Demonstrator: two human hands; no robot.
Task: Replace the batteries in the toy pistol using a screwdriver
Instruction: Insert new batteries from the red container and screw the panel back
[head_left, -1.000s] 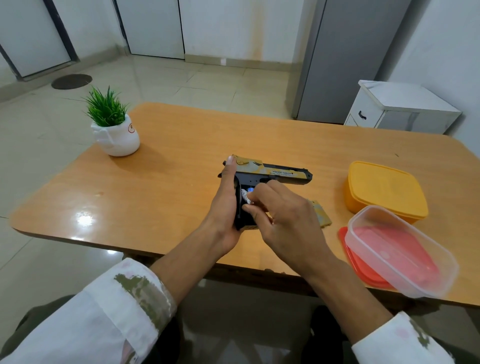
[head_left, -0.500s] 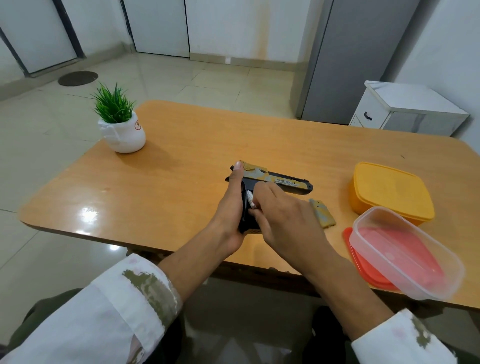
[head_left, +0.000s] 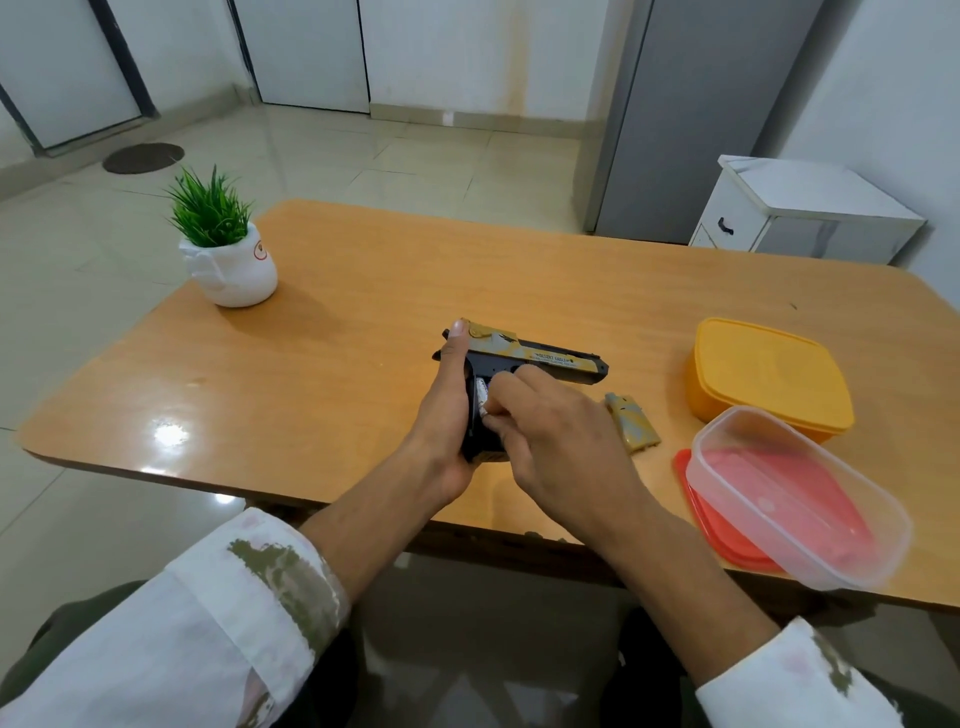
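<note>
Head view: toy pistol (head_left: 540, 358) lies flat mid-counter (head_left: 363, 338), barrel pointing right. Left hand (head_left: 449, 410) grasps its grip, thumb extended along the rear. Right hand (head_left: 550, 441) pinches a white battery (head_left: 481, 397) at the open grip. Detached cover (head_left: 631, 423) lies just right of the hands.

Light is bright and even, coming from overhead. A hard glare spot sits on the table (head_left: 363, 291) left of my left hand (head_left: 447, 415); the floor (head_left: 363, 171) beyond gleams likewise. The plant pot (head_left: 234, 270) throws a soft shadow on its side nearer my hands. Frame edges bow; my sleeves (head_left: 208, 623) look slightly soft.
</note>
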